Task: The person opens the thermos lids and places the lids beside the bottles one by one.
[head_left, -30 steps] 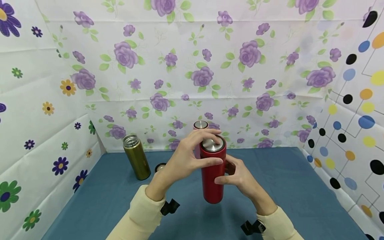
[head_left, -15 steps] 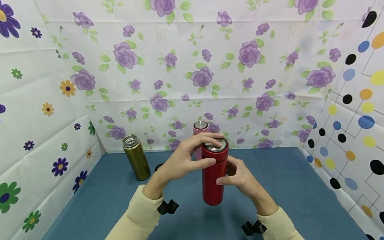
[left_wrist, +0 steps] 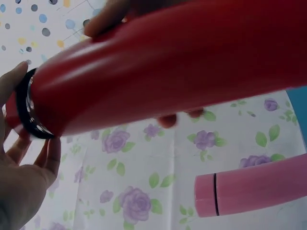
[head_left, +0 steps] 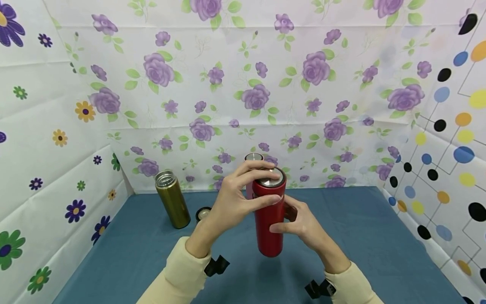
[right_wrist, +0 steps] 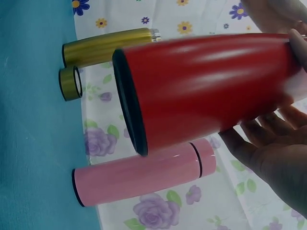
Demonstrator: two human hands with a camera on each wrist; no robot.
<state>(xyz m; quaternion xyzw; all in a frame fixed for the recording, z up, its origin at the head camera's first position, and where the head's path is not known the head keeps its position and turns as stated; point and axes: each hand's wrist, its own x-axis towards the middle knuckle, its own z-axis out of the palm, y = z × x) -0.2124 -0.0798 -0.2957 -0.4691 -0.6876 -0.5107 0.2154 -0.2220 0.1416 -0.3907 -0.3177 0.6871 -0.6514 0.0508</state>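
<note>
A: From the head camera, what is each hand doing?

B: The right hand (head_left: 305, 226) grips the tall red cylindrical flask (head_left: 270, 236) around its body. The left hand (head_left: 237, 194) holds the flask's red, steel-topped lid (head_left: 274, 180), thumb in front, fingers over the top. The flask is nearly upright in front of the person, apparently just above the blue cloth-covered table (head_left: 341, 253).

A: How would you handle that well?

B: I'd keep the right grip firm and low, the flask upright, and let the left fingers press evenly round the lid so that any turn stays level. Since the base seems unsupported, a slack right hand could let the body spin or slip.

A: And the left wrist view?

B: It shows a dark band with a bright edge (left_wrist: 29, 108) by the left fingers, barely visible from the head. Whether the lid is loose, I cannot tell.

A: The right wrist view?

B: That shows the dark base (right_wrist: 130, 103) of the red flask apart from the table. It also shows nearly all of the pink cylindrical flask (right_wrist: 136, 172), mostly hidden from the head, and the short olive-gold lid (right_wrist: 70, 84), partly covered there by the left arm, beside the open olive-gold metal flask (right_wrist: 108, 46).
</note>
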